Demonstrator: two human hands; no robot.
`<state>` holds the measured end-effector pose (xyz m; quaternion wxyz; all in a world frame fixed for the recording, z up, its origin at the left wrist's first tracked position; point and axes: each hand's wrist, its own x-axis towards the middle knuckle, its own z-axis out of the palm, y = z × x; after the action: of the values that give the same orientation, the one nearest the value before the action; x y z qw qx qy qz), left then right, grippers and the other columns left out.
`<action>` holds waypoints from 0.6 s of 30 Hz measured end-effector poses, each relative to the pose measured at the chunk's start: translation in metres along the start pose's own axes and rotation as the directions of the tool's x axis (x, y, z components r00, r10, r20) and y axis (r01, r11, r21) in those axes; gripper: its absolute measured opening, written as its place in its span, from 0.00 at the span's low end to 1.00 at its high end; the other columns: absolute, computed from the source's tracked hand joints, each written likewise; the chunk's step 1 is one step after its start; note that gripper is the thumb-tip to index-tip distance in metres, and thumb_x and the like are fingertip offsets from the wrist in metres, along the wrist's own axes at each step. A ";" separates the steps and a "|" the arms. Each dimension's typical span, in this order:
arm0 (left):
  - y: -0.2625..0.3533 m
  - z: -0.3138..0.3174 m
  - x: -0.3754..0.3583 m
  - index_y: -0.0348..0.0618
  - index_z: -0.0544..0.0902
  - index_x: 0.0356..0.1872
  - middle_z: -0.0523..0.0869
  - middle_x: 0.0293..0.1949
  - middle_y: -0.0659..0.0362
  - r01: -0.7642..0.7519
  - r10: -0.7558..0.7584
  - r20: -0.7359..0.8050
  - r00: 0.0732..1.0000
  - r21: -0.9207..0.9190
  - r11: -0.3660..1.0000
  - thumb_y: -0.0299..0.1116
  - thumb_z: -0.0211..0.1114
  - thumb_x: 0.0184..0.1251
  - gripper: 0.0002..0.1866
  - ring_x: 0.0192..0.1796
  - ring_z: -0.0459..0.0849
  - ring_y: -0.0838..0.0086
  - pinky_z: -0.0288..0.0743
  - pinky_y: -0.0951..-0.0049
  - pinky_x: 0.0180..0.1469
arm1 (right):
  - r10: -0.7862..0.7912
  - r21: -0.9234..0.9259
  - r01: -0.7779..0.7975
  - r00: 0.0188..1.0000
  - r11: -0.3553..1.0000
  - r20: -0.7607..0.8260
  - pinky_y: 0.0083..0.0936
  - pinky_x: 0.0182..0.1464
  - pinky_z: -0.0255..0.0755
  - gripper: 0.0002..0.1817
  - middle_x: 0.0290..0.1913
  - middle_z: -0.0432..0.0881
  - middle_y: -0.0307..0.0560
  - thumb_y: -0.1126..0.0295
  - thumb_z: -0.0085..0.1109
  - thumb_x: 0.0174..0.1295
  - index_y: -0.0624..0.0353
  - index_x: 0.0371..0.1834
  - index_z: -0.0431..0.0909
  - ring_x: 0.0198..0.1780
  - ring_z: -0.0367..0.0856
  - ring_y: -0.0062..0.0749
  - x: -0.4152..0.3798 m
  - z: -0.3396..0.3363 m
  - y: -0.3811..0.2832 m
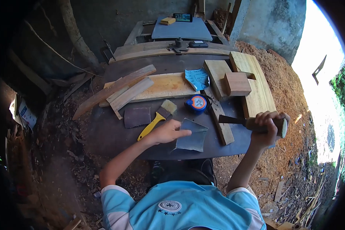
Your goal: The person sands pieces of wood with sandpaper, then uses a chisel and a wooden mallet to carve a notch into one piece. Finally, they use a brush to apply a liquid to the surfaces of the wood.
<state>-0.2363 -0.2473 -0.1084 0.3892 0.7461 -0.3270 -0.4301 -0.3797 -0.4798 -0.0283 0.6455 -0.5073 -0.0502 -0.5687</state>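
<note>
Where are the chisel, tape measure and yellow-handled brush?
Chisel (250, 123): head view, on the handle, near the blade.
Tape measure (198, 102): head view, on the round face of its case.
Yellow-handled brush (153, 122): head view, on the handle, below the bristle end.

The operator's upper garment is a light-blue short-sleeved shirt (203, 205). Each sleeve (118, 201) carries pale hem trim and a pale panel. Chest marking: round crest (170, 206), adjacent row of dark stars (168, 212). Trousers (193, 171): dark.
</note>
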 end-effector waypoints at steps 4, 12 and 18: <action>0.022 -0.055 -0.027 0.40 0.78 0.25 0.77 0.17 0.65 -0.104 -0.001 -0.270 0.963 -0.376 0.921 0.45 0.61 0.61 0.17 0.16 0.72 0.86 0.64 0.85 0.17 | 0.077 0.074 -0.074 0.996 0.995 -0.038 0.23 0.23 0.66 0.15 0.20 0.66 0.41 0.78 0.48 0.49 0.58 0.41 0.61 0.18 0.65 0.24 0.004 -0.010 0.013; 0.020 -0.213 0.012 0.37 0.77 0.31 0.80 0.28 0.60 -0.100 0.001 -0.839 0.545 -0.063 0.993 0.48 0.58 0.62 0.20 0.30 0.77 0.78 0.71 0.78 0.32 | 0.222 0.192 -0.191 0.963 0.963 -0.153 0.25 0.35 0.65 0.12 0.32 0.66 0.42 0.62 0.50 0.52 0.58 0.34 0.65 0.32 0.65 0.26 0.007 -0.008 0.048; 0.002 -0.132 -0.004 0.37 0.77 0.42 0.78 0.42 0.51 -0.154 0.606 -0.572 0.553 0.645 0.749 0.45 0.61 0.59 0.20 0.49 0.76 0.60 0.69 0.65 0.49 | 0.163 0.090 -0.144 0.952 0.986 -0.261 0.26 0.38 0.69 0.13 0.28 0.69 0.42 0.58 0.48 0.55 0.58 0.33 0.69 0.32 0.71 0.26 0.051 0.020 0.065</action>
<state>-0.1202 -0.2052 -0.0615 0.3559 0.8356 -0.3988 0.1266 -0.3005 -0.5107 -0.0250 0.7059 -0.4056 0.0572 -0.5779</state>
